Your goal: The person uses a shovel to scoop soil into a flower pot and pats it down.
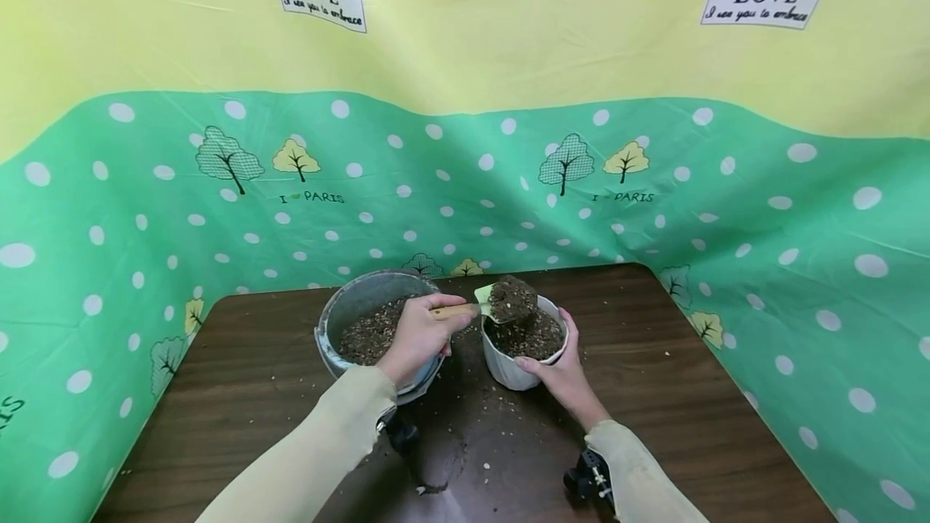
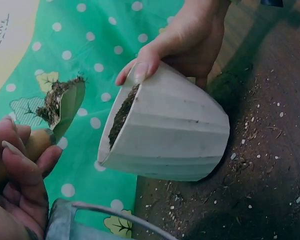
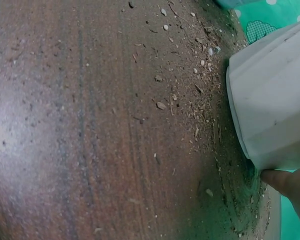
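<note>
My left hand [image 1: 420,336] grips the wooden handle of a small trowel [image 1: 483,301] with a pale green blade. Dark soil [image 1: 513,298] is heaped on the blade, which is over the white flower pot [image 1: 510,371]. Potting soil fills much of that pot. My right hand [image 1: 565,380] holds the pot at its right side, the thumb at the rim in the left wrist view. Under the left forearm and hand, partly hidden, is a grey bucket [image 1: 328,336] with more soil inside. The right wrist view shows the pot's lower wall [image 3: 275,100] and a fingertip [image 3: 280,181] touching it.
Crumbs of soil and white grains [image 3: 202,62] lie scattered on the dark wooden table [image 1: 697,426]. The bucket has a metal handle [image 2: 125,216]. A green and yellow patterned cloth [image 1: 465,184] hangs behind the table and along its sides.
</note>
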A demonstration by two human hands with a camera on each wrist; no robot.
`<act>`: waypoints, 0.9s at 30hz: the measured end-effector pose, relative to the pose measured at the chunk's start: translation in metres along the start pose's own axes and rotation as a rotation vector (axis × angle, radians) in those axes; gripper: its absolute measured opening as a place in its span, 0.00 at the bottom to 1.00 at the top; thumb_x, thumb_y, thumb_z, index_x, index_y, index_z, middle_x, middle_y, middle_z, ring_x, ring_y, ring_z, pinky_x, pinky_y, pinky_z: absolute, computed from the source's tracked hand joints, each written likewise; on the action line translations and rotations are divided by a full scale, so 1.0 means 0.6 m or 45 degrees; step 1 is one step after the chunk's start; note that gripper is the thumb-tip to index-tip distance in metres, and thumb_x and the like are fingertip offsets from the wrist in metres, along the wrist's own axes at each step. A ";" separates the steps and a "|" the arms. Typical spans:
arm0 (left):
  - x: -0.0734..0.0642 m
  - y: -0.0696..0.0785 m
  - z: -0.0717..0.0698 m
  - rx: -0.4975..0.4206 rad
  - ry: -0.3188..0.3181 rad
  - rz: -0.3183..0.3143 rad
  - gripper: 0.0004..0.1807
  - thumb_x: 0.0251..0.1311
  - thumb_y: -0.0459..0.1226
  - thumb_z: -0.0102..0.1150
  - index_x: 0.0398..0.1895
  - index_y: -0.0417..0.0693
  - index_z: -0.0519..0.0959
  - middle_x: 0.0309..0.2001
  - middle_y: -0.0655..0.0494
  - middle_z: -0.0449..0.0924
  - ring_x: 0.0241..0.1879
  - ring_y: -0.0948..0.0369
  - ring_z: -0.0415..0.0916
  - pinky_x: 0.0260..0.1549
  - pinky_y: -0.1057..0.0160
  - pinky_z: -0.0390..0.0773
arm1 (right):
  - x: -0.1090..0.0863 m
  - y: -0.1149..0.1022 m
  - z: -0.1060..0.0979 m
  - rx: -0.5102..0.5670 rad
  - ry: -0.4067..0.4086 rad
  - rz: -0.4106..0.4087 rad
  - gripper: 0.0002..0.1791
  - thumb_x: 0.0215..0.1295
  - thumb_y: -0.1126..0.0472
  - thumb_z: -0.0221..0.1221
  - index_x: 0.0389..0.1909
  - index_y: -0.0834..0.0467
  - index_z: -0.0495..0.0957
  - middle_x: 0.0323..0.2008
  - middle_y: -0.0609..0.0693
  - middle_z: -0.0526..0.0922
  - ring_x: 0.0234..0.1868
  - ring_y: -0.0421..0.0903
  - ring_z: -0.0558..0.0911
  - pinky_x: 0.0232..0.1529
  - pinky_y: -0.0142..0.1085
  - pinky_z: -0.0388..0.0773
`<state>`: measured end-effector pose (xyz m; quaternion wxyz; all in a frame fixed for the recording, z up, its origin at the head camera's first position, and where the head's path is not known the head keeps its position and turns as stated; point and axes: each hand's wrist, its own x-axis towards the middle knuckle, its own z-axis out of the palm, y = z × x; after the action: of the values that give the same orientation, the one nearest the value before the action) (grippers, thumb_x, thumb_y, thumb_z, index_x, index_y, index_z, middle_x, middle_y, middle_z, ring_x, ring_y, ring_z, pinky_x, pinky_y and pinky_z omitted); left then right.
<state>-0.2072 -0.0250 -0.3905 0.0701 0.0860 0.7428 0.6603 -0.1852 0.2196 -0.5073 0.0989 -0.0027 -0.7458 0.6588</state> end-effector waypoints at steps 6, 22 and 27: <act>0.001 -0.001 0.009 0.079 -0.001 0.018 0.16 0.62 0.35 0.67 0.53 0.42 0.82 0.39 0.46 0.86 0.09 0.62 0.68 0.12 0.62 0.75 | 0.002 0.005 0.002 0.004 0.001 -0.007 0.62 0.51 0.68 0.72 0.78 0.49 0.39 0.73 0.61 0.47 0.71 0.57 0.52 0.69 0.52 0.49; 0.002 -0.005 0.017 0.338 -0.043 0.081 0.17 0.64 0.31 0.64 0.56 0.39 0.81 0.38 0.47 0.84 0.12 0.55 0.75 0.14 0.60 0.76 | 0.002 0.007 -0.001 0.026 -0.003 -0.010 0.62 0.51 0.68 0.72 0.78 0.49 0.39 0.73 0.61 0.48 0.71 0.57 0.53 0.69 0.52 0.50; 0.003 -0.007 0.018 0.362 -0.033 0.074 0.16 0.64 0.31 0.64 0.55 0.41 0.81 0.39 0.46 0.82 0.13 0.58 0.76 0.15 0.60 0.77 | 0.002 0.007 -0.002 0.022 0.004 -0.014 0.61 0.50 0.68 0.71 0.78 0.51 0.39 0.73 0.61 0.48 0.70 0.57 0.53 0.69 0.52 0.50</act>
<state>-0.2069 -0.0144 -0.3958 0.0479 0.1250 0.8251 0.5490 -0.1865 0.2214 -0.5110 0.1035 0.0013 -0.7400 0.6646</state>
